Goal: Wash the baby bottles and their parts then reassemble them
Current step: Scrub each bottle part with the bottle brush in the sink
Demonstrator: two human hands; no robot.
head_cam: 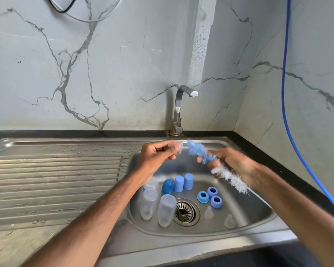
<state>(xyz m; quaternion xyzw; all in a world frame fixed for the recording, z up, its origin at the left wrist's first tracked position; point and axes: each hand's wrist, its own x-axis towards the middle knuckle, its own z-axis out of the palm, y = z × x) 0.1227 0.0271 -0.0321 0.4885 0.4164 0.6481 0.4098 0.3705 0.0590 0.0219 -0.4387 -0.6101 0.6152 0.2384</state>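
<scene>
Head view: nearest, low in the frame, the sink (239, 224) basin holds the waiting parts. Three clear bottles (167, 210) stand left of the drain (184, 211), with three blue caps (188, 181) behind them. Three blue rings (202, 196) sit to the right, and two loose teats (209, 212) lie on the basin floor at lower right.

Above the basin, mid-frame, the two hands meet. The left hand (158, 153) pinches a small clear teat (178, 148) between thumb and curled fingertips. The right hand (233, 162) is wrapped round the bottle brush (198, 151) partway along its bristles. The blue tuft points at the teat and is just beside it, while white bristles trail out below the palm. Blur hides whether the tip touches.

The step appears to be scrubbing this teat, with reassembly not yet begun. The next move calls for guiding the blue tip into the teat's narrow opening and twisting gently. The soft, thin teat would likely fold or slip under a loose pinch.

Farther back, the tap (178, 106) shows no running water.
</scene>
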